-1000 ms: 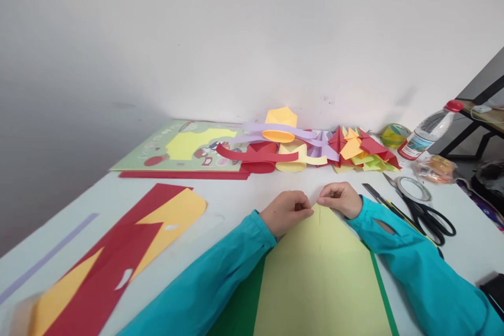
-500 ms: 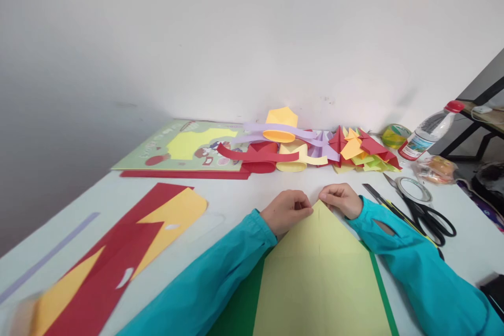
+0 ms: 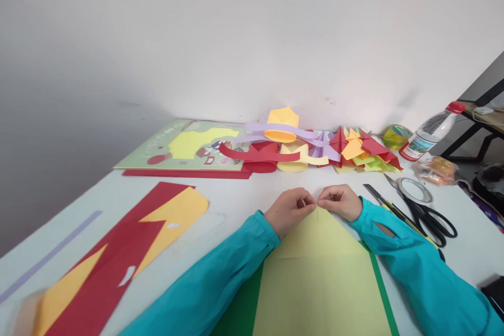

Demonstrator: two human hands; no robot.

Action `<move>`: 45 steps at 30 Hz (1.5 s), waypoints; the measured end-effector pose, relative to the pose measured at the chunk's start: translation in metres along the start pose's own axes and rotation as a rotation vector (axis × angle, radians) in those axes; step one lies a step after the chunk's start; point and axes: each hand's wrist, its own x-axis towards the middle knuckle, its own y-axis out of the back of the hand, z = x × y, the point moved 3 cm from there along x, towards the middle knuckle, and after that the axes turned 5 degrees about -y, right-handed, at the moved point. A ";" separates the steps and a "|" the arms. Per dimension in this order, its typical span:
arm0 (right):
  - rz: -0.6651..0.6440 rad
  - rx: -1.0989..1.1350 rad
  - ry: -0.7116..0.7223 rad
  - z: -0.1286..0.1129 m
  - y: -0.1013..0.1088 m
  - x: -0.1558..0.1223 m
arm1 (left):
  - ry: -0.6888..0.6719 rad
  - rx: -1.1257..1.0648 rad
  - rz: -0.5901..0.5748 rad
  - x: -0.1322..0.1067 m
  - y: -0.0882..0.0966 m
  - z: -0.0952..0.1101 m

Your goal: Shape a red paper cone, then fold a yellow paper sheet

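A large pale yellow sheet of paper (image 3: 318, 289), its far end folded to a point, lies before me on a green mat (image 3: 238, 307). My left hand (image 3: 290, 211) pinches the pointed tip from the left side. From the right, my right hand (image 3: 340, 202) pinches the same tip, thumb and forefinger pressed together. The fingertips of both hands almost meet there and cover the very end of the point. A crease runs across the sheet below the folded part.
At left lie red paper (image 3: 122, 252), orange pieces (image 3: 179, 212) and a purple strip (image 3: 51, 254). Folded paper shapes (image 3: 354, 149) line the wall. On the right are scissors (image 3: 427, 218), a utility knife (image 3: 388, 205), a tape roll (image 3: 415, 190) and a bottle (image 3: 429, 134).
Both hands have drawn closer together at the paper's tip, now hiding its end. The view has shifted very slightly; the other things stay put.
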 end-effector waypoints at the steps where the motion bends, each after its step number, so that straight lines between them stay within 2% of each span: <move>1: -0.005 -0.005 0.004 0.000 0.000 0.000 | -0.002 -0.005 0.004 0.000 -0.001 0.000; 10: -0.060 -0.024 0.021 0.001 0.000 -0.001 | -0.014 -0.098 -0.002 0.000 -0.003 -0.004; 20: 0.009 0.042 0.000 -0.003 0.002 0.000 | 0.052 -0.164 -0.020 -0.001 0.001 0.000; 29: 0.088 0.132 0.021 0.001 0.010 0.003 | 0.082 -0.142 -0.055 0.000 0.008 0.004; 37: 0.064 0.174 0.020 -0.002 0.003 0.001 | 0.046 -0.079 -0.068 -0.001 0.005 0.003; 45: 0.089 0.262 -0.006 0.005 0.010 0.004 | 0.053 -0.083 -0.097 -0.001 0.010 0.008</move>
